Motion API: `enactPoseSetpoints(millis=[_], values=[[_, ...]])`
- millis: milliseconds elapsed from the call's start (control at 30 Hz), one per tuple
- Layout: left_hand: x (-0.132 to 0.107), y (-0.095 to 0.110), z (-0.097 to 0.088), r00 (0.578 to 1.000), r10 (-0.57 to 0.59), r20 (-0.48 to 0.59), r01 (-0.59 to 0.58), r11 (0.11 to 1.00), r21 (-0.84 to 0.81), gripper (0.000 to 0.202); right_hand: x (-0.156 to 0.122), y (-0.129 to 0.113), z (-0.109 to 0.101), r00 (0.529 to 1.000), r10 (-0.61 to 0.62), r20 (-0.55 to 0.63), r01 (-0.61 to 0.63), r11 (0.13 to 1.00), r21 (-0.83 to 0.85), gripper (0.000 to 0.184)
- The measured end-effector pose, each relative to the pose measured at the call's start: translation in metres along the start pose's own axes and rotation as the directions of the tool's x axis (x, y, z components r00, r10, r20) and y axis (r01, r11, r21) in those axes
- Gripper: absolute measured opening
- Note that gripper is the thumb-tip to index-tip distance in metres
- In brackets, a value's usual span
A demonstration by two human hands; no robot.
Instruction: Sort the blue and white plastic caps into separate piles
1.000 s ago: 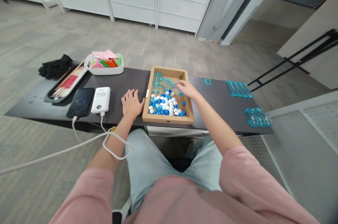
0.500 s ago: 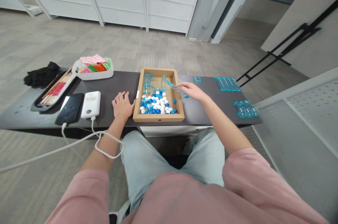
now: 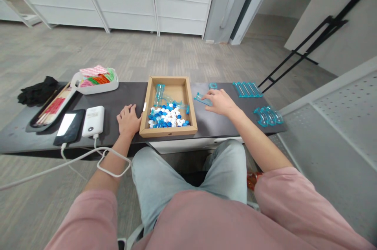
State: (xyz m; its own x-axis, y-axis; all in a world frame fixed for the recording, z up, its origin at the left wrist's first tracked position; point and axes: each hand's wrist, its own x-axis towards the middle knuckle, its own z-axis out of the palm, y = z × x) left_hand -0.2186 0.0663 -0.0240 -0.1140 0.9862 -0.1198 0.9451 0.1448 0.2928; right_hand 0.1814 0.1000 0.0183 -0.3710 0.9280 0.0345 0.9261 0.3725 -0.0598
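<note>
A shallow cardboard box [image 3: 167,132] sits mid-table, holding several blue and white hexagonal pieces [image 3: 166,117] and clear blue tube parts [image 3: 159,92]. My left hand [image 3: 129,119] lies flat on the dark table [image 3: 118,97], fingers spread, touching the box's left wall. To the right of the box, my right hand [image 3: 220,102] pinches a clear blue curved piece [image 3: 202,98] just above the tabletop.
On the right lie a row of straight blue tubes [image 3: 246,89], a set of curved blue tubes [image 3: 267,115] and one small blue part [image 3: 212,85]. To the left are a power bank [image 3: 93,121], a phone [image 3: 68,126], a white tub of coloured items [image 3: 97,79], a tray [image 3: 48,108] and black gloves [image 3: 37,90].
My right hand has lifted a curved blue piece out of the box and carried it right, over the box's wall to the tabletop. My left hand has stayed put.
</note>
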Motion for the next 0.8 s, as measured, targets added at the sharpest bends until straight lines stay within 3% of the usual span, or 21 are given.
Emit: enactPoseSetpoints(millis=[133,233,367,467,633,800], values=[[-0.002,0.001,0.003,1.0,0.004,-0.018,-0.004,0.999,0.033,0.071,-0.011,0.014,0.006,0.995,0.067,-0.072,-0.063,0.996,0.061,0.049],[-0.004,0.003,0.004,0.998,0.017,-0.055,-0.015,0.999,0.051,0.07,-0.023,0.031,0.02,0.975,0.162,-0.154,-0.13,0.971,0.201,0.049],[-0.005,0.002,0.004,1.0,0.002,-0.024,-0.001,0.999,0.038,0.071,-0.037,0.067,0.044,0.902,0.383,-0.198,-0.288,0.877,0.385,0.045],[0.0,-0.003,0.007,0.999,0.027,-0.021,-0.026,1.0,0.009,0.076,-0.039,0.1,0.057,0.832,0.526,-0.176,-0.432,0.814,0.389,0.042],[0.011,-0.01,0.019,1.0,-0.003,-0.025,0.004,1.0,0.026,0.079,-0.018,0.139,0.066,0.761,0.64,-0.105,-0.586,0.748,0.312,0.04],[0.016,-0.012,0.021,1.0,-0.026,-0.006,0.026,0.999,0.034,0.081,0.016,0.157,0.078,0.777,0.628,-0.05,-0.596,0.758,0.267,0.04]])
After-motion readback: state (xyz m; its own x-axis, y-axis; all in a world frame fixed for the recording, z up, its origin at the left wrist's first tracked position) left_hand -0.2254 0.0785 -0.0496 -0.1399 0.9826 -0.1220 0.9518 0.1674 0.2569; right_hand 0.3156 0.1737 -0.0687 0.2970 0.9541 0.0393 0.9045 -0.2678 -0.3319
